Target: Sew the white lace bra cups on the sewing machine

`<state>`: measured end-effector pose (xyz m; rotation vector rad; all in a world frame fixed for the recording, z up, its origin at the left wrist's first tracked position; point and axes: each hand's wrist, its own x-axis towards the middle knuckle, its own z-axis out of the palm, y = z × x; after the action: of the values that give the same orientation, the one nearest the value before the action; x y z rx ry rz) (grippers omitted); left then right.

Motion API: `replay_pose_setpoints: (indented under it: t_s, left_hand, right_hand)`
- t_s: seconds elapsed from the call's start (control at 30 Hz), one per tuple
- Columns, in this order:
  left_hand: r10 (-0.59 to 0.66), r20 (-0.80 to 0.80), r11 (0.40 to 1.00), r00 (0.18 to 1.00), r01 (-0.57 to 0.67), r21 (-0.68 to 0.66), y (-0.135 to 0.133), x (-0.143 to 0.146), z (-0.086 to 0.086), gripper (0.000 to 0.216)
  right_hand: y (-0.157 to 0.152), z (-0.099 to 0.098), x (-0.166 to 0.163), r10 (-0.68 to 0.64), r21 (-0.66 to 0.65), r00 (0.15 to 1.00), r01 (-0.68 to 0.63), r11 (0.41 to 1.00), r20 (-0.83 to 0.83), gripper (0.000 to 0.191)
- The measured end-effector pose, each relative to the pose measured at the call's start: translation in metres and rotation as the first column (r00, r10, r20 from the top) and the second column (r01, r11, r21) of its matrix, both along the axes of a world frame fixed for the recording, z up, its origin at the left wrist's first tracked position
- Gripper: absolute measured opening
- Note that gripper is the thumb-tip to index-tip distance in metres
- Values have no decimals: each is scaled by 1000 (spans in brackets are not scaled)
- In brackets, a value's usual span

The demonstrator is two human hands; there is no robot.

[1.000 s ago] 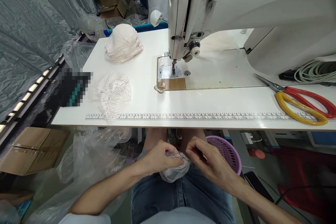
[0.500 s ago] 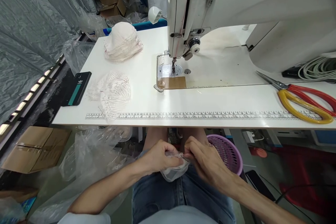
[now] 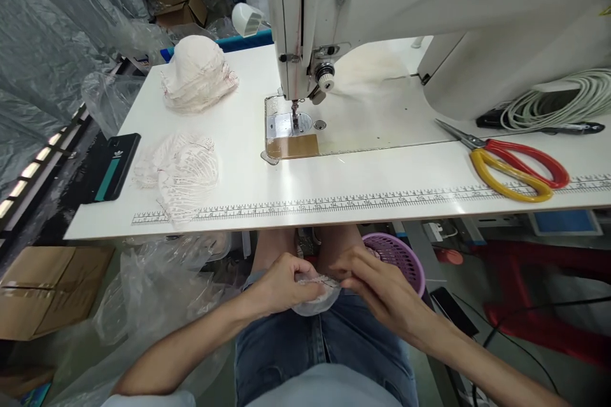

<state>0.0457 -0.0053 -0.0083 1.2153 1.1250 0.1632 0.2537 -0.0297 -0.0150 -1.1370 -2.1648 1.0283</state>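
Note:
A sheer white cup-shaped fabric piece is over my lap, below the table edge. My left hand grips its left side, thumb on top and fingers curled behind. A dark thread or seam line shows along its upper edge. At the right end of that edge my right hand has its fingers bent together. What lies between those fingertips is too small to tell. On the table lie a white, crinkled lace piece and, farther back, a stack of white fabric cups.
A sewing machine stands over the white table, which has a printed ruler. Scissors with red and yellow handles lie at right, a black phone-like slab at left. Below are a purple basket, plastic bags and a cardboard box.
The view has shifted to the right. My right fingers have loosened from their tight pinch and stretched a little along the cup's edge. My left hand keeps its grip.

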Motion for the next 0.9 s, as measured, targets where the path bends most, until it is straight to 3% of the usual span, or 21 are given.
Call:
replay_pose_setpoints:
  t_s: [0.17, 0.4, 0.57, 0.67, 0.73, 0.9]
  left_hand:
    - [-83, -93, 987, 992, 95, 130, -4, -6, 2, 24]
    - [-180, -169, 962, 969, 209, 174, -3, -8, -3, 24]
    - [-176, -269, 925, 947, 253, 283, -2, -3, 1, 18]
    - [-181, -201, 955, 963, 221, 196, 0, -4, 1, 15]
    - [-173, -97, 979, 980, 182, 87, 1, -5, -1, 17]
    - [-153, 12, 988, 988, 153, 34, 1, 4, -5, 20]
  right_hand:
    - [7, -1, -12, 87, -103, 996, -84, 991, 29, 15]
    - [4, -6, -5, 11, -178, 1000, -14, 984, -20, 13]
    - [4, 5, -14, 146, -201, 987, -157, 967, -68, 14]
    - [4, 5, -20, 218, -151, 964, -241, 959, -153, 14]
    - [3, 0, -20, 241, -70, 964, -250, 966, -114, 15]
    - [-12, -25, -3, 146, 196, 936, -216, 957, 319, 22]
